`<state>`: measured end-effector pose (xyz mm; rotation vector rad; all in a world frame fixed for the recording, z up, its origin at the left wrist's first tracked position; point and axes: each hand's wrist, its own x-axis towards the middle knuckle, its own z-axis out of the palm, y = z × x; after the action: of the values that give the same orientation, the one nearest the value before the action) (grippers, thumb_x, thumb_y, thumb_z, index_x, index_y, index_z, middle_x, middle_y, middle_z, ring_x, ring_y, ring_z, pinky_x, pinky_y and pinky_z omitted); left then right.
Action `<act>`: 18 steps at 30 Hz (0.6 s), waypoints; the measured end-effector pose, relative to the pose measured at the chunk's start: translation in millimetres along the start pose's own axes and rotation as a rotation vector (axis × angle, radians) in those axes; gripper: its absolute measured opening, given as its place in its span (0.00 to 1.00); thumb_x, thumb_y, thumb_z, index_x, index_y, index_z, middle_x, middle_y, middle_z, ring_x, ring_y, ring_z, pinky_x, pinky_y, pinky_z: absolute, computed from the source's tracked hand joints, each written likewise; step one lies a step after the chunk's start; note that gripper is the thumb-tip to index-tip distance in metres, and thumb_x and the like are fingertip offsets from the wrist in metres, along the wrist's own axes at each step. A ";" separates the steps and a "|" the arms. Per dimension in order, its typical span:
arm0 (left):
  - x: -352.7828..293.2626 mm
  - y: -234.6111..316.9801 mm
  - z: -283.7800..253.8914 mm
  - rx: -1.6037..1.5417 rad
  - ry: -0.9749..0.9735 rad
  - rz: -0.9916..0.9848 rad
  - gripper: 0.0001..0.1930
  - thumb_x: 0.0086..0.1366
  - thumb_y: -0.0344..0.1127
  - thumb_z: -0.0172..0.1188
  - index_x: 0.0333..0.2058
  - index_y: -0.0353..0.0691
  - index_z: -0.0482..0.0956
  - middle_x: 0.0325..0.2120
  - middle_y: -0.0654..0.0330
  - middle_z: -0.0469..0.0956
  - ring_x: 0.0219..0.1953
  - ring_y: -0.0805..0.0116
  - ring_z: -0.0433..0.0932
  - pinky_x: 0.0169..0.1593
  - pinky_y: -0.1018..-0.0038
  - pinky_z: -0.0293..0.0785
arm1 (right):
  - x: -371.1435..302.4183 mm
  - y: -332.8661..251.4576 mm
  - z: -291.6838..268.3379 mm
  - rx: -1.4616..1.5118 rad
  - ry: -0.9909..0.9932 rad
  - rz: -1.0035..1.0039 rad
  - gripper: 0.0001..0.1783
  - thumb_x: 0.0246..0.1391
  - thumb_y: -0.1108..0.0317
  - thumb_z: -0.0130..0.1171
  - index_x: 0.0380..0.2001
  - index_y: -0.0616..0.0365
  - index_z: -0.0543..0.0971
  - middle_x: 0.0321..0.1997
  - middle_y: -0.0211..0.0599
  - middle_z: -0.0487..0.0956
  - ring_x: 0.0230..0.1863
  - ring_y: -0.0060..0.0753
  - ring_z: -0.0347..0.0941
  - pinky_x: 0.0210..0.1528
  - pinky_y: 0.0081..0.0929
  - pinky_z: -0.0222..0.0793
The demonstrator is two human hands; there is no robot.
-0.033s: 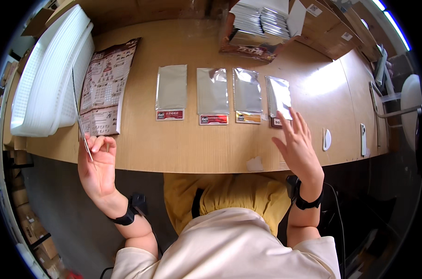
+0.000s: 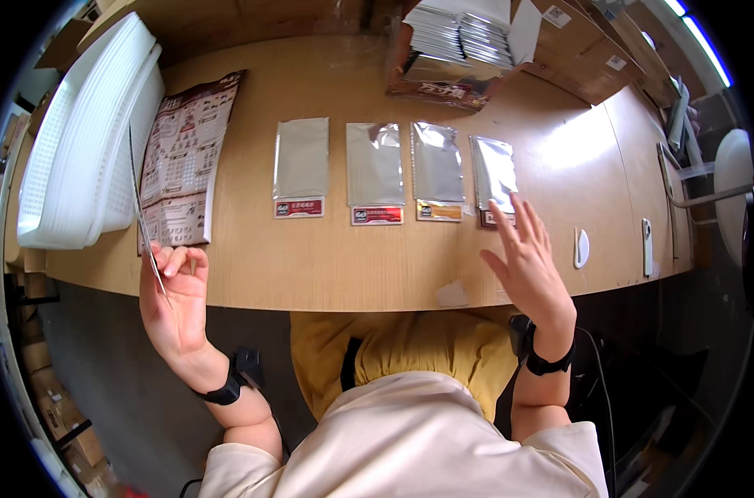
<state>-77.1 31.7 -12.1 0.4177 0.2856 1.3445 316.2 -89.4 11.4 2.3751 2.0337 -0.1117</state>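
Observation:
Four flat silver foil packets lie in a row across the wooden table: the leftmost packet (image 2: 302, 159) and the second packet (image 2: 375, 164) have red labels at their near ends, the third packet (image 2: 437, 163) a yellow one. My right hand (image 2: 528, 259) is open, fingers spread, with its fingertips over the near end of the rightmost packet (image 2: 495, 164), partly covering its dark label; whether they touch cannot be told. At the table's left front edge, my left hand (image 2: 178, 286) pinches a thin flat sheet (image 2: 147, 236), seen edge-on, so its kind is unclear.
Stacked white plastic baskets (image 2: 86, 149) stand at the left, beside a printed brown-and-white bag (image 2: 183, 162). At the back is an open box (image 2: 447, 83) full of silver packets, with cardboard cartons (image 2: 580, 46) to its right. A small white cutter (image 2: 582, 248) lies at the right.

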 end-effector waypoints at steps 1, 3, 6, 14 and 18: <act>-1.3 -4.9 -0.5 -0.003 0.032 -0.007 0.15 0.57 0.29 0.61 0.43 0.32 0.72 0.28 0.65 0.70 0.32 0.75 0.67 0.56 0.65 0.61 | -0.3 0.8 -2.2 0.046 -0.092 0.000 0.35 0.56 0.61 0.55 0.64 0.50 0.56 0.69 0.50 0.49 0.70 0.52 0.41 0.69 0.43 0.41; -0.4 -14.4 -0.3 -0.014 0.032 -0.027 0.16 0.57 0.30 0.61 0.43 0.32 0.72 0.28 0.65 0.70 0.32 0.75 0.67 0.56 0.65 0.61 | 1.8 1.4 -0.2 0.089 -0.073 -0.039 0.36 0.55 0.60 0.56 0.65 0.50 0.55 0.69 0.49 0.49 0.70 0.52 0.41 0.68 0.44 0.41; -1.6 -28.4 4.3 -0.023 0.039 -0.046 0.16 0.56 0.30 0.62 0.42 0.33 0.71 0.28 0.66 0.70 0.32 0.76 0.67 0.56 0.65 0.60 | 4.7 8.2 8.3 0.140 -0.048 -0.057 0.40 0.55 0.55 0.55 0.66 0.50 0.51 0.70 0.48 0.46 0.71 0.50 0.38 0.69 0.43 0.39; -3.0 -64.1 29.7 -0.027 0.099 -0.085 0.05 0.64 0.31 0.54 0.37 0.39 0.69 0.24 0.68 0.69 0.28 0.78 0.66 0.56 0.64 0.60 | 15.9 33.5 16.8 0.158 0.024 -0.043 0.35 0.55 0.59 0.55 0.65 0.47 0.56 0.70 0.49 0.48 0.71 0.53 0.39 0.69 0.42 0.41; -0.6 -75.9 34.1 -0.051 0.071 -0.102 0.06 0.64 0.31 0.55 0.38 0.39 0.70 0.24 0.68 0.69 0.28 0.79 0.65 0.57 0.63 0.58 | 22.9 39.4 3.2 0.090 0.049 -0.137 0.28 0.54 0.65 0.57 0.59 0.41 0.66 0.68 0.50 0.52 0.68 0.59 0.46 0.66 0.47 0.48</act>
<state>4.1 14.0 -15.8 0.3095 0.3270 1.2655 358.4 -73.1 5.3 2.3083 2.2599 -0.1505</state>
